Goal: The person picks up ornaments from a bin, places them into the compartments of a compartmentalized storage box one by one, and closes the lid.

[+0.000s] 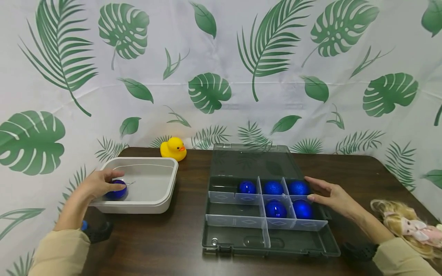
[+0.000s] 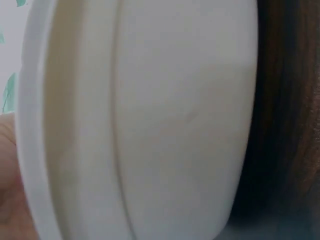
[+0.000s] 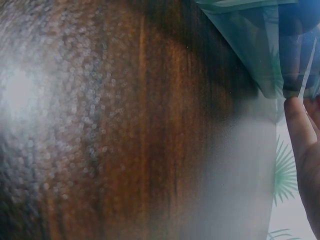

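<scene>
My left hand [image 1: 98,184] reaches over the left rim of a white plastic tub [image 1: 152,184]. Its thumb and fingers pinch a shiny blue bauble [image 1: 116,193] low inside. In the left wrist view the tub's outer wall [image 2: 185,115] covers most of the picture and hides the bauble. My right hand [image 1: 336,197] rests at the right edge of a smoky, clear divided case [image 1: 235,226], thumb and fingers extended against its side. Several blue baubles [image 1: 273,188] sit in the case's middle and right compartments, and one bauble [image 1: 247,187] lies in the back left compartment.
The case's lid [image 1: 252,163] lies folded back behind it. A yellow rubber duck [image 1: 173,149] stands behind the tub, near the table's back edge. At the far right lies a blond doll [image 1: 411,226]. A leaf-print cloth [image 1: 221,57] hangs behind the dark wooden table [image 1: 165,245].
</scene>
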The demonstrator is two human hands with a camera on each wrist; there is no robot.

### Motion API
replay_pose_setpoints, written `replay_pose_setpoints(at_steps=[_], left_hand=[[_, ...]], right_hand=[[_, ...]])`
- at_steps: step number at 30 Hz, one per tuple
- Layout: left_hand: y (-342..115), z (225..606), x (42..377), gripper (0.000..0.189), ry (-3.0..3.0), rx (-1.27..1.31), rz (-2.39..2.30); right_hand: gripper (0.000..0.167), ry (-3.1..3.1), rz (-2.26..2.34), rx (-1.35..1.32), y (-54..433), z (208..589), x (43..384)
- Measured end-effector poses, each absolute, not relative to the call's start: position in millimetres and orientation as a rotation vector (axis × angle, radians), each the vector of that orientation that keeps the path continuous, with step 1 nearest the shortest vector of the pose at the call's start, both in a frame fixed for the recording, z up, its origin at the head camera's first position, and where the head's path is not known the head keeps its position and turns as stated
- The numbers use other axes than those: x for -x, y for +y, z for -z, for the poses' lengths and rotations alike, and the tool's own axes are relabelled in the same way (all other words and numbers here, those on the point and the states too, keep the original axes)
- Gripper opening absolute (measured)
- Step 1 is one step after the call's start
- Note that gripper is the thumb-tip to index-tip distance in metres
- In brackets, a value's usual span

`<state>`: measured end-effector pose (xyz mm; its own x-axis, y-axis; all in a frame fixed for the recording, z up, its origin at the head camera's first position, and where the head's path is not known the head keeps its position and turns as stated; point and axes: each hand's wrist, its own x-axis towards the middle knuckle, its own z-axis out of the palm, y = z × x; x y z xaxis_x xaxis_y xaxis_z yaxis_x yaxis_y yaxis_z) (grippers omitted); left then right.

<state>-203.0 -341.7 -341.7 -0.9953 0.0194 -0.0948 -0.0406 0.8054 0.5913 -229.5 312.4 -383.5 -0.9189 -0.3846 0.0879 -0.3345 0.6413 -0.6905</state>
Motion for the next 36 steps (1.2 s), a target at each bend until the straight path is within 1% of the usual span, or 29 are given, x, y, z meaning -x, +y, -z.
replay_pose_setpoints(at_steps=[17,22,27,31,36], left_hand=[[-327.1,347.8,211.1,0.058,2.913,0.176,-0.842],[-316.7,342.1,209.1,0.062,2.872,0.133,-0.990],[-287.1,317.1,205.7,0.062,2.788,-0.052,-1.223],[-252.4,301.0,204.6,0.059,2.627,-0.319,-1.389],[-201.8,304.8,209.5,0.051,2.327,-0.585,-1.523]], right_hand=[[0.060,2.779,1.164,0.597,314.2,389.1,229.6],[0.060,2.773,1.176,0.596,314.3,389.7,230.3],[0.060,2.768,1.179,0.580,314.5,387.7,230.2],[0.060,2.777,1.173,0.570,314.8,387.9,231.1],[0.059,2.764,1.191,0.597,313.4,386.0,230.8]])
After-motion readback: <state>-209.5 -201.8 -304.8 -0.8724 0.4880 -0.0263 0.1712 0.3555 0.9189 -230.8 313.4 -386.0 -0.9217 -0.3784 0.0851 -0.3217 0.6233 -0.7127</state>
